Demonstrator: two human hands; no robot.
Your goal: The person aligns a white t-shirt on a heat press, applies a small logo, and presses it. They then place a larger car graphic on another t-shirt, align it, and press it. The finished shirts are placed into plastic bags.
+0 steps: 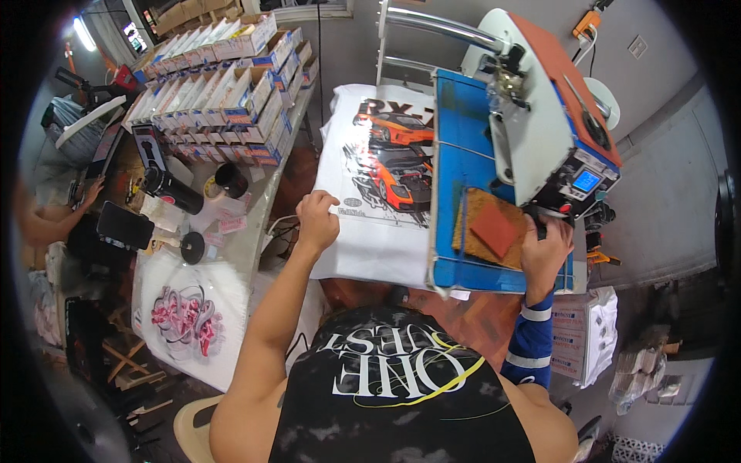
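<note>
A white T-shirt [370, 255] lies spread on the heat press, bearing a print [394, 170] of orange cars under dark lettering. A glossy sheen over the print looks like clear film. My left hand [316, 220] is closed at the shirt's left side, by the print's lower left corner; whether it pinches film or cloth I cannot tell. My right hand [546, 245] wraps the black handle of the heat press [540, 100], below its lit blue display [587, 181]. Beside that hand, a brown pad with a reddish square [494, 228] rests on the blue surface [467, 147].
On the left table [262, 201] stand stacked cardboard boxes [208, 100], a black tumbler [174, 189], a dark mug [230, 180] and a white cloth with a pink print [185, 316]. Another person's arm [58, 220] reaches in at far left. Scissors [590, 119] lie on the press top.
</note>
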